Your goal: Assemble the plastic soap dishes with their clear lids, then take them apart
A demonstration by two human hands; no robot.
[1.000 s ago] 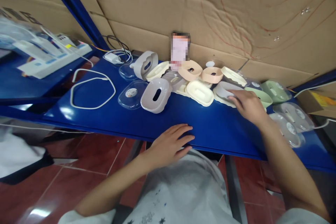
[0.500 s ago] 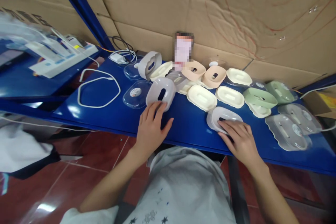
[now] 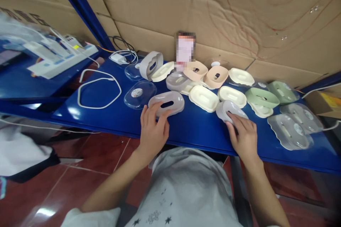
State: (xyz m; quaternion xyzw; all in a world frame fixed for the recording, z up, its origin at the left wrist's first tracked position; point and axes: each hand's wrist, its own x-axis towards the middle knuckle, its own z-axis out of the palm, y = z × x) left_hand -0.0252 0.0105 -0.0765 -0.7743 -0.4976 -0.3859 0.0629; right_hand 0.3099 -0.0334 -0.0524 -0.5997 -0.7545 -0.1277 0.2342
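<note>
Pinching right box [image 3: 230, 107] by near rim with right hand [image 3: 244, 138], touching left box [image 3: 170, 98], laid long-axis crosswise on table [image 3: 194, 131], ahead-right of left hand [image 3: 153, 131], with fingers spread, pinched or not impossible to tell.

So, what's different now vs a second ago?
The left hand moved up onto the left grey cover, which has turned more crosswise. The right hand has drawn the right grey cover off the cream tray, nearer the camera, and still has hold of it. The phone and left clear lid stayed put.
</note>
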